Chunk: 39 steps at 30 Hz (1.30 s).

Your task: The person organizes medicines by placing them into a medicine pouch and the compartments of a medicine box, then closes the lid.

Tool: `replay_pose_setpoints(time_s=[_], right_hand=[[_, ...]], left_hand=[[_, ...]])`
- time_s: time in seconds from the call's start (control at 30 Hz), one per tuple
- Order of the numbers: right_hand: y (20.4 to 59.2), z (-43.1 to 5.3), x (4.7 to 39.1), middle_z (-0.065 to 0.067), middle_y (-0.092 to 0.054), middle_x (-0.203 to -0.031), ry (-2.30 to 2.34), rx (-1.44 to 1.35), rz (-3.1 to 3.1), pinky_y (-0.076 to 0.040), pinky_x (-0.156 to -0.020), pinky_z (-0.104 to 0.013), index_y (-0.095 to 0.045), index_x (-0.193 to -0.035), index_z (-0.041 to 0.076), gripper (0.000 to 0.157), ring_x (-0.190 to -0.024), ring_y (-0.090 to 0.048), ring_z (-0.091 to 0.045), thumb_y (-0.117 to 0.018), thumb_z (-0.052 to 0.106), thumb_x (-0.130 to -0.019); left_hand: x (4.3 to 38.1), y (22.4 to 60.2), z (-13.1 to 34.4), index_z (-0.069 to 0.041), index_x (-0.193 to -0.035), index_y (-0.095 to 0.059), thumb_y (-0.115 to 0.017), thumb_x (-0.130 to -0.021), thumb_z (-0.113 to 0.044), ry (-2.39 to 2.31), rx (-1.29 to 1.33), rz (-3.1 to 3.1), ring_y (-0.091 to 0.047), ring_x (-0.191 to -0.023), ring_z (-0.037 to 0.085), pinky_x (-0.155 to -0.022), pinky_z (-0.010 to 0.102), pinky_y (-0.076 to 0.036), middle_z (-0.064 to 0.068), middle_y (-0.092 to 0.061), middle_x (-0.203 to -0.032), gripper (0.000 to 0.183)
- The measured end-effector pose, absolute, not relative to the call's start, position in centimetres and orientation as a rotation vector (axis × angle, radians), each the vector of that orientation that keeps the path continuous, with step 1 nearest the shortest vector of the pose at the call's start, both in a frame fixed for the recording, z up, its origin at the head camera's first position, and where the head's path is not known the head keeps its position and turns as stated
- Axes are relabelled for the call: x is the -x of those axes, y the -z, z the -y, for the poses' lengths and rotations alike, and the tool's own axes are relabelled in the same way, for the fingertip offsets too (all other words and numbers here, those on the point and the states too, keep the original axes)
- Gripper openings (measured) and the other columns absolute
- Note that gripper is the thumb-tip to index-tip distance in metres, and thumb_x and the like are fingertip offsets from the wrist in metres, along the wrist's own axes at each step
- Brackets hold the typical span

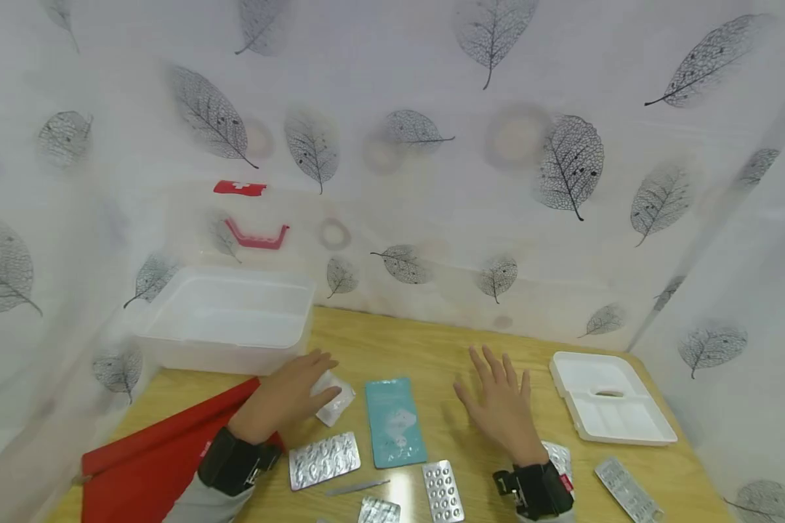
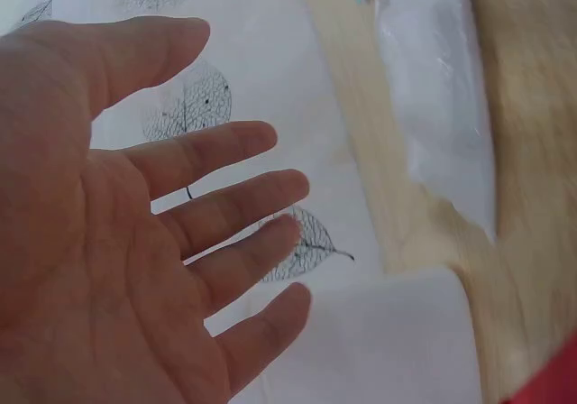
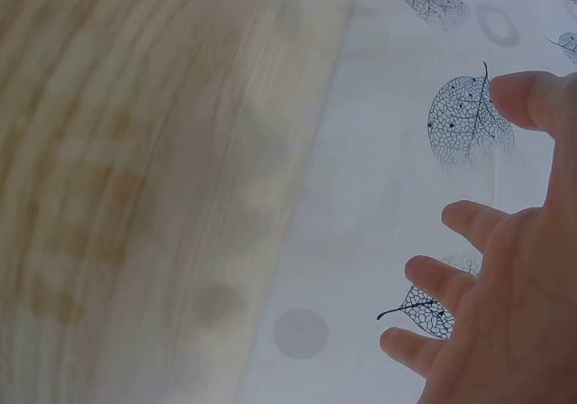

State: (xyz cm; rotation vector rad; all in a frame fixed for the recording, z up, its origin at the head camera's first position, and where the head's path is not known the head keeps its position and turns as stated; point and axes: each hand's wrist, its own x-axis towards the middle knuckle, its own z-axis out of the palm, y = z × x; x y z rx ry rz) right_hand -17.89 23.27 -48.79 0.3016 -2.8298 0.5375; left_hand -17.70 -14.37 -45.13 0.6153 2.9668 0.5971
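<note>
My left hand [image 1: 289, 396] hovers with fingers spread near the front right corner of a clear-white plastic box [image 1: 229, 356]. Just beside its thumb lies a small white plastic-wrapped packet [image 1: 337, 404], which the left wrist view shows apart from the palm. My right hand [image 1: 499, 407] is held over the wooden table with its fingers fanned out and nothing in it. Between the hands lies a flat teal packet [image 1: 395, 423]. Below are a large silver blister pack [image 1: 325, 460], a narrower blister pack [image 1: 443, 492] and metal tweezers [image 1: 357, 487].
A red cloth-like item [image 1: 163, 450] lies under the left forearm. At the right stands a white divided tray [image 1: 615, 399], with another blister pack [image 1: 628, 489] in front of it and one [image 1: 558, 459] partly behind the right wrist. A leaf-printed curtain [image 1: 432, 181] borders the table [image 1: 392, 334].
</note>
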Motion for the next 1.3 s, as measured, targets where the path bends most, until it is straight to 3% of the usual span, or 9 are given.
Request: replay_pose_setpoints(time_s=[0.2,0.43,0.67,0.83,1.03,1.3], right_hand=[[48.6,-23.5,17.7,-0.017,-0.031,-0.164,-0.524,-0.3,2.851,-0.005,-0.112,-0.077,-0.034,-0.159,0.016,0.073,-0.149,-0.02,-0.052,-0.053,0.056,-0.1],[48.7,-23.0,17.4,-0.016,-0.027,-0.165,-0.533,-0.302,2.89,-0.002,-0.113,-0.076,-0.032,-0.16,0.017,0.073,-0.151,-0.016,-0.05,-0.052,0.056,-0.101],[48.6,-22.8,17.0,-0.016,-0.028,-0.165,-0.545,-0.316,2.889,-0.002,-0.113,-0.076,-0.033,-0.159,0.017,0.072,-0.151,-0.017,-0.049,-0.051,0.055,-0.101],[49.1,-22.6,17.1,-0.017,-0.031,-0.163,-0.58,-0.354,2.841,-0.003,-0.112,-0.077,-0.038,-0.157,0.015,0.071,-0.149,-0.021,-0.052,-0.052,0.055,-0.101],[49.7,-22.6,17.3,-0.018,-0.031,-0.163,-0.569,-0.363,2.858,-0.004,-0.11,-0.079,-0.04,-0.156,0.014,0.07,-0.147,-0.022,-0.053,-0.048,0.058,-0.101],[48.8,-22.4,16.9,-0.017,-0.031,-0.163,-0.573,-0.342,2.888,-0.005,-0.112,-0.077,-0.047,-0.152,0.014,0.065,-0.148,-0.023,-0.051,-0.053,0.053,-0.101]], left_hand=[[15.5,45.2,17.0,-0.01,-0.138,-0.06,-0.065,-0.098,-0.037,-0.517,-0.504,-2.989,-0.058,-0.128,0.029,-0.105,0.05,-0.047,0.008,-0.063,-0.135,0.049],[13.6,45.3,21.9,-0.012,-0.139,-0.06,-0.066,-0.097,-0.033,-0.563,-0.38,-3.022,-0.058,-0.129,0.035,-0.102,0.057,-0.047,0.01,-0.061,-0.14,0.047],[13.4,46.2,26.4,-0.007,-0.131,-0.065,-0.071,-0.092,-0.022,-0.396,-0.339,-3.157,-0.067,-0.109,0.04,-0.087,0.06,-0.053,0.016,-0.067,-0.128,0.042],[13.0,47.2,29.4,-0.002,-0.121,-0.069,-0.075,-0.088,-0.016,-0.305,-0.288,-3.163,-0.067,-0.108,0.04,-0.087,0.059,-0.053,0.019,-0.069,-0.118,0.037],[13.0,47.5,31.3,-0.004,-0.113,-0.07,-0.08,-0.083,-0.015,-0.237,-0.246,-3.12,-0.068,-0.089,0.032,-0.073,0.053,-0.055,0.012,-0.067,-0.102,0.033],[12.9,47.4,32.3,-0.006,-0.103,-0.065,-0.08,-0.083,-0.013,-0.291,-0.234,-3.059,-0.054,-0.075,0.022,-0.065,0.042,-0.049,0.008,-0.059,-0.091,0.026]])
